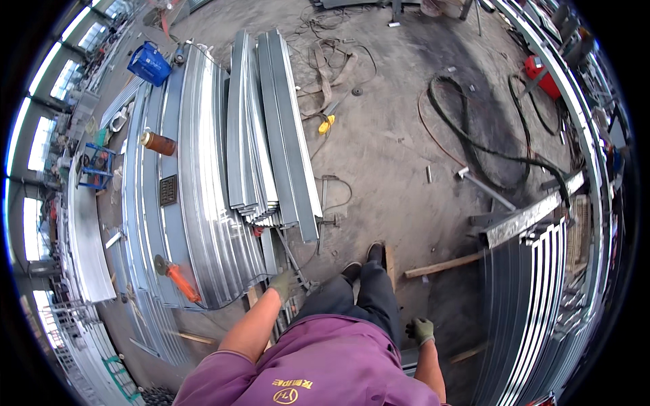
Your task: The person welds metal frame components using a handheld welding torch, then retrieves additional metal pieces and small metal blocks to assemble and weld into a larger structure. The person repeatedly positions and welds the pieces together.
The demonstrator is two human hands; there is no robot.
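Note:
My left hand, in a greenish work glove, is beside the near end of a stack of long galvanized metal profiles. Its fingers look stretched out, with nothing visible in them; whether they touch the metal I cannot tell. My right hand, gloved the same way, hangs by my right hip. Its fingers are curled in and nothing shows in them. An orange angle grinder lies on the sheets to the left of my left hand. Further up, more bundled profiles rest on the stack.
A brown bottle and a blue bag sit on the stack. Dark hoses loop across the floor at right. A wooden batten lies before another profile stack. A yellow-handled tool lies on the floor ahead.

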